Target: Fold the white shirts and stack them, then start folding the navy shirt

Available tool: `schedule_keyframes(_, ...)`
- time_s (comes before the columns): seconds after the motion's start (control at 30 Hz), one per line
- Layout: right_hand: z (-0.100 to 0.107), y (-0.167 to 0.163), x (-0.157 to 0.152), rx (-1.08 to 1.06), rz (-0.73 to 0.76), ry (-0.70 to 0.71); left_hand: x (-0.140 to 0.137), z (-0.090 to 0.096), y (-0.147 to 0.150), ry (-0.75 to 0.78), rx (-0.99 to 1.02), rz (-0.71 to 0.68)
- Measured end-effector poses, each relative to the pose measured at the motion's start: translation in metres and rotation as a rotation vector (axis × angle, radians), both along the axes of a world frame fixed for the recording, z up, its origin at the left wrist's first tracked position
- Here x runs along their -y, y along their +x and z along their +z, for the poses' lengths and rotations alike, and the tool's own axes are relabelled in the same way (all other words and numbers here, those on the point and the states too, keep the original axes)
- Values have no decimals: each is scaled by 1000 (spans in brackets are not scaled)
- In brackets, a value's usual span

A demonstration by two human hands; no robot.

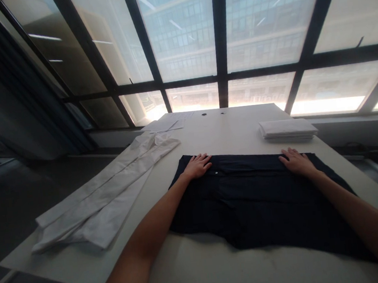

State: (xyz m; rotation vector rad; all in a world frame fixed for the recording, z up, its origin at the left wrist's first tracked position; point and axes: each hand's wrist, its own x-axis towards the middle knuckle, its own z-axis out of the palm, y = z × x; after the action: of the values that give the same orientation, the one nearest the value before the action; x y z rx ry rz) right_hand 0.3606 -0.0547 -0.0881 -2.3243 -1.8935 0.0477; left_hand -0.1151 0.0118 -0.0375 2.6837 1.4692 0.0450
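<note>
A dark navy garment (249,198) lies spread across the near part of the white table (218,131); its exact kind is hard to make out. It has a small pale spot, perhaps a button, near its upper left. My left hand (197,166) rests flat on the garment's far left corner, fingers spread. Over on the far right part of the same edge, my right hand (295,162) lies flat too, fingers apart. Both palms press the cloth from above, and neither hand grips it. The forearms cover parts of the garment's sides.
White garments (103,195) lie lengthwise along the table's left side. A folded white stack (287,130) sits at the right edge. Paper sheets (163,125) are at the back left. Large windows (184,34) stand beyond the table, with a dark curtain (34,85) at left.
</note>
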Motion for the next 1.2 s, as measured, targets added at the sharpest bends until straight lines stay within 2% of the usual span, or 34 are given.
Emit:
schedule_keyframes(0.3,2,-3,5,6,-48,73,-1,-2,0,8,11,1)
schedule_keyframes(1.2,7,-8,8,23,-56,49,2,1,1,11,16,5)
